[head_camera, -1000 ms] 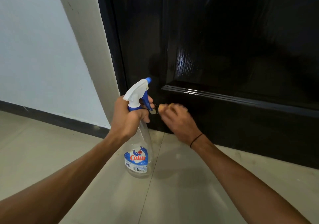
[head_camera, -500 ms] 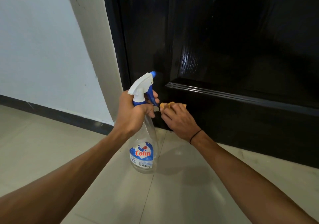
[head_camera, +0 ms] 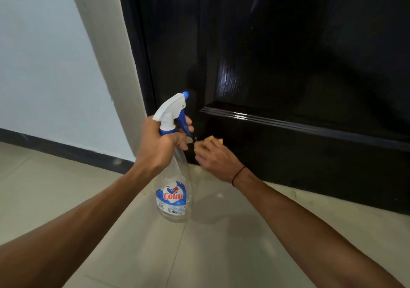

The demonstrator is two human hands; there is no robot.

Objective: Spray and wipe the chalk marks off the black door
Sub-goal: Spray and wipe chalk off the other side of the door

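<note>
Presently: L hand (head_camera: 160, 146) wrapped round neck of spray bottle (head_camera: 173, 172), fingers curled over the blue trigger (head_camera: 183, 121), nozzle aimed at lower part of black door (head_camera: 288, 66). Bottle clear plastic, white/blue head, "Colin" label facing camera, held up off the floor (head_camera: 88, 199), roughly upright w/ slight tilt. R hand (head_camera: 218, 160) just beside bottle, low on door, fingers bent over a small yellow-orange cloth or sponge (head_camera: 213, 140) and pressing it to the door face below the horizontal moulding (head_camera: 288, 123); most of it hidden under fingers, so material not certain. Thin black band (head_camera: 238, 175) on R wrist. Small pale spot (head_camera: 189, 140) on door between the two hands; chalk or hardware, cannot tell. Door glossy, reflective patch above moulding. Beige frame (head_camera: 115, 66) and pale wall (head_camera: 44, 66) w/ dark skirting (head_camera: 55, 148) to left.
</note>
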